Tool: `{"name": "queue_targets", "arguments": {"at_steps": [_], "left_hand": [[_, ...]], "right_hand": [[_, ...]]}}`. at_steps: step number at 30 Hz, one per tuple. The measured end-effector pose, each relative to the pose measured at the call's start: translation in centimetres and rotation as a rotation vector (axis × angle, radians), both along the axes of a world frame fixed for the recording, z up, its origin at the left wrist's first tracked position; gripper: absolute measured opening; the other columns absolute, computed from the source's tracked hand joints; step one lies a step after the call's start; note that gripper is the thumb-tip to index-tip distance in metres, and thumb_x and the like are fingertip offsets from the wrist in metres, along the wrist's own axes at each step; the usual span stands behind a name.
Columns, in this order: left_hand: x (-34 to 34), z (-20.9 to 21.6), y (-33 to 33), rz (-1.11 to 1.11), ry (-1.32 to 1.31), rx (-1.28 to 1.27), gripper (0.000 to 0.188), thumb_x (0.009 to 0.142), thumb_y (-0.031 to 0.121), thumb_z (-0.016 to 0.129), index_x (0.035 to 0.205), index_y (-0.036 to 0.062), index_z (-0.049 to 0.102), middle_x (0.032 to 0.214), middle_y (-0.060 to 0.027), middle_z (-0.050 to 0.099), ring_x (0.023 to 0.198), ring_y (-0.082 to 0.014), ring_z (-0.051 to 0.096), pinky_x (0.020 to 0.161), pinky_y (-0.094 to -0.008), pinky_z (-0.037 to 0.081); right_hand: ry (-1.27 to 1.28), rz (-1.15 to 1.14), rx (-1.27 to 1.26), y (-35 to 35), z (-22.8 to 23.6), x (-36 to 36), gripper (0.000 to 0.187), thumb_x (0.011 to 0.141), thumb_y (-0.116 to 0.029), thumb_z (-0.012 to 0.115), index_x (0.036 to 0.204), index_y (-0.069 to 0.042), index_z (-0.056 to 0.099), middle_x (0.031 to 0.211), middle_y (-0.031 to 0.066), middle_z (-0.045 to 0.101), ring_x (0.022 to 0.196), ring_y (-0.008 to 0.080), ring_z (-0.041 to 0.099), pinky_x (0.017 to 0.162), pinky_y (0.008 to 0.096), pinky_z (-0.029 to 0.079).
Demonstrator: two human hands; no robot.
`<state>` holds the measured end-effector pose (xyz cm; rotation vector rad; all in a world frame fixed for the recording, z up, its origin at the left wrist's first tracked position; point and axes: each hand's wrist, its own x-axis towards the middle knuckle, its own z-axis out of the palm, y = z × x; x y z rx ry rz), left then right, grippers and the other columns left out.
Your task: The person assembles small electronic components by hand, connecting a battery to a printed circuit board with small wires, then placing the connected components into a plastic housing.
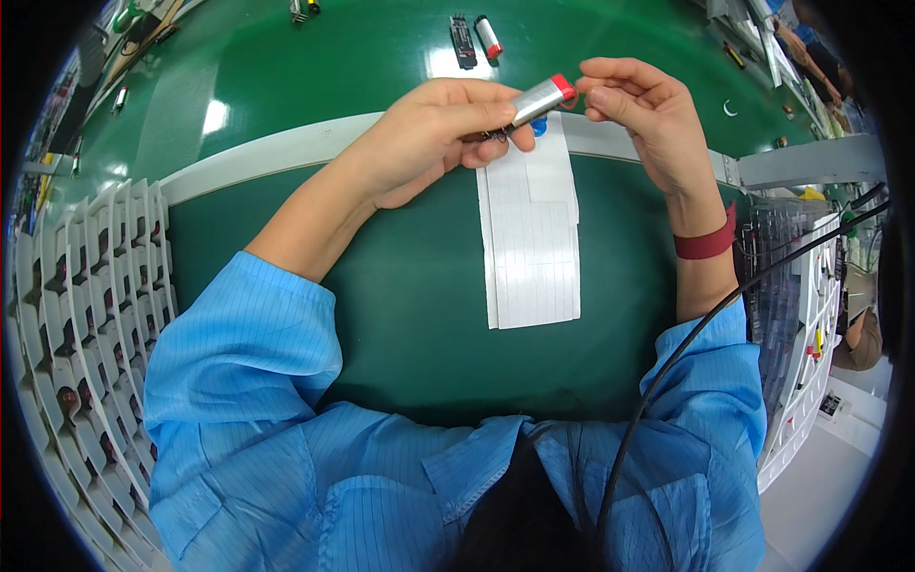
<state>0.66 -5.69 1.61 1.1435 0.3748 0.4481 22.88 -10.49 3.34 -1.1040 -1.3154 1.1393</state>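
My left hand [434, 133] grips a small silver battery cell [541, 101] with a red end and a dark part at its lower end. The cell is tilted, its red end up and to the right. A thin red loop, like a strip or wire, stands out by that end. Close to the loop is my right hand [643, 110], thumb and forefinger pinched together; whether they hold anything is too small to tell. Below the hands, white label sheets [534, 257] lie on a dark green mat [410, 286], with a blue spot near their top.
Beyond a pale raised edge [276, 153], a dark flat piece [462, 43] and another red-and-silver cell [488, 36] lie on the green belt. White slotted trays [95, 315] stand at left, more [805, 334] at right. A black cable [686, 348] crosses my right arm.
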Motion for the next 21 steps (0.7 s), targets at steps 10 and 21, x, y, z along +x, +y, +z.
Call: {"name": "queue_targets", "arguments": {"at_steps": [10,21], "left_hand": [[0.4,-0.3,-1.4,0.103,0.199,0.345,0.03,0.086,0.019,0.053,0.108,-0.0009,0.054,0.089,-0.0042,0.059,0.065,-0.0079,0.044,0.059,-0.0202,0.038],[2.3,-2.9,11.7,0.55,0.393,1.487,0.048,0.076,-0.001,0.046,0.124,-0.0004,0.04,0.098,-0.0203,0.06,0.09,-0.0335,0.057,0.079,-0.0345,0.045]], "right_hand": [[-0.111,0.16,-0.156,-0.1,0.1,-0.4,0.026,0.079,-0.01,0.063,0.101,0.002,0.059,0.083,0.0062,0.061,0.075,0.0106,0.058,0.069,0.0224,0.048],[-0.6,-0.768,-0.031,6.9,-4.8,10.5,0.024,0.078,-0.018,0.063,0.096,-0.002,0.062,0.084,0.0047,0.064,0.074,0.0105,0.058,0.068,0.0225,0.046]]}}
